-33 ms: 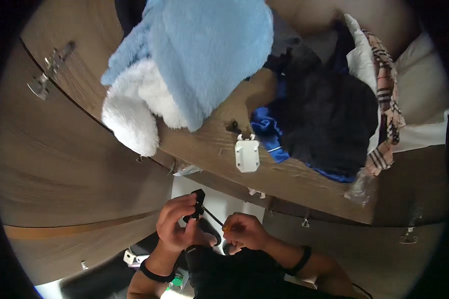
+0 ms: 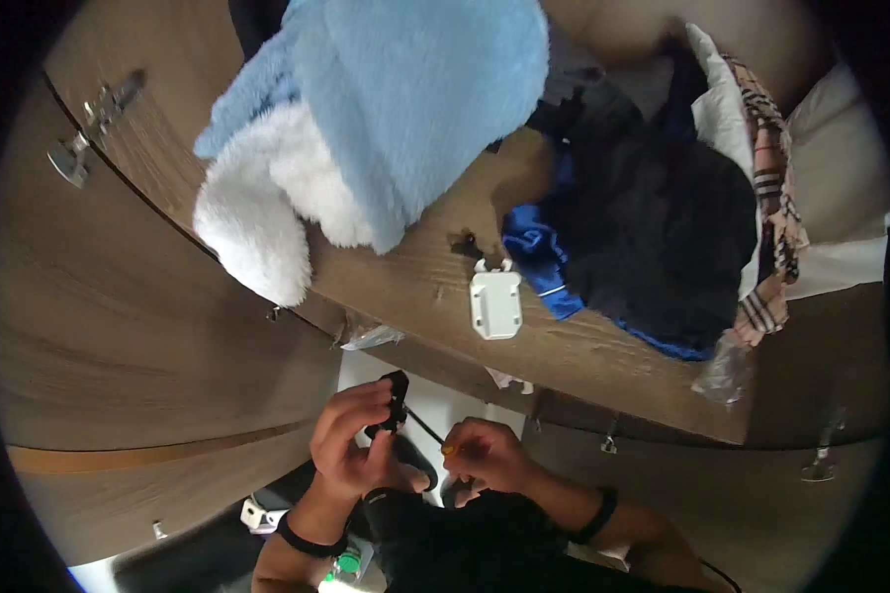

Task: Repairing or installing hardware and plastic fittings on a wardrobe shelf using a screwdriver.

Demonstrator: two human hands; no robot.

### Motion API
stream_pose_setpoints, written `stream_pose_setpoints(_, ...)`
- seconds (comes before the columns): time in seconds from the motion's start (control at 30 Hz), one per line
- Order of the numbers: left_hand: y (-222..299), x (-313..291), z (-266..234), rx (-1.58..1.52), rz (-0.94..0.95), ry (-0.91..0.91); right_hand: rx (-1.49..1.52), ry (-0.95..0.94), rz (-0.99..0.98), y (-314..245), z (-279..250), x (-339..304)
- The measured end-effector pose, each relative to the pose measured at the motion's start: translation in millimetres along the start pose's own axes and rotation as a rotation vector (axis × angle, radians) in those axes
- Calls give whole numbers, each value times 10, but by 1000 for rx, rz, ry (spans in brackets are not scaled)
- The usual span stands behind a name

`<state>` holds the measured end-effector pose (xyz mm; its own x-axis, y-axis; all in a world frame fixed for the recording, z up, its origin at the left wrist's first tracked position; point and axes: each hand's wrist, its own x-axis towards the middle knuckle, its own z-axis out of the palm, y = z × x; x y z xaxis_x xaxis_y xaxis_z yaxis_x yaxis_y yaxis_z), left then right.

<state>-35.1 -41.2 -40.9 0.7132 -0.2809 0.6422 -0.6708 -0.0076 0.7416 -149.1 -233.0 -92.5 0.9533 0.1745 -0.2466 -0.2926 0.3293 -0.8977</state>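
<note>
My left hand (image 2: 351,440) is closed around a small black part (image 2: 396,395), with its fingers along one side and the thumb below. My right hand (image 2: 489,455) grips the orange handle of a screwdriver (image 2: 427,427). The screwdriver's thin dark shaft slants up and left to the black part; whether its tip sits in a screw is too small to tell. Beyond both hands, a white plastic bracket (image 2: 495,306) with two prongs lies on the wooden shelf board (image 2: 415,306). Beside its prongs is a small black piece (image 2: 467,244).
A fluffy blue and white garment (image 2: 415,109) covers the shelf's far left. Dark clothing (image 2: 663,227) with blue fabric is heaped at the right, beside a checked cloth (image 2: 771,198). Wooden doors with metal hinges (image 2: 69,158) flank me. A green-capped bottle (image 2: 347,563) is near my left forearm.
The view has shifted very slightly, so the shelf and clothes sit a little differently in the picture. Both hands keep the same hold on the black part and the screwdriver.
</note>
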Motion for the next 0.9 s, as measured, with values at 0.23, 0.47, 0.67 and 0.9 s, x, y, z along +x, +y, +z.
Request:
stream_pose_setpoints(0.23, -832, -155, 455, -240, 190, 20, 6, 115, -359, 616, -460, 397)
stream_pose_setpoints(0.47, -1109, 103, 798, -189, 524, -3, -61, 141, -573, 778, -754, 625)
stream_pose_setpoints(0.67, -1244, 315, 861, -275, 684, -25, -60, 190, -779, 703, -705, 851)
stream_pose_setpoints(0.9, -1285, 500, 908, -124, 834, 70, -52, 201, -904, 668, -748, 1057)
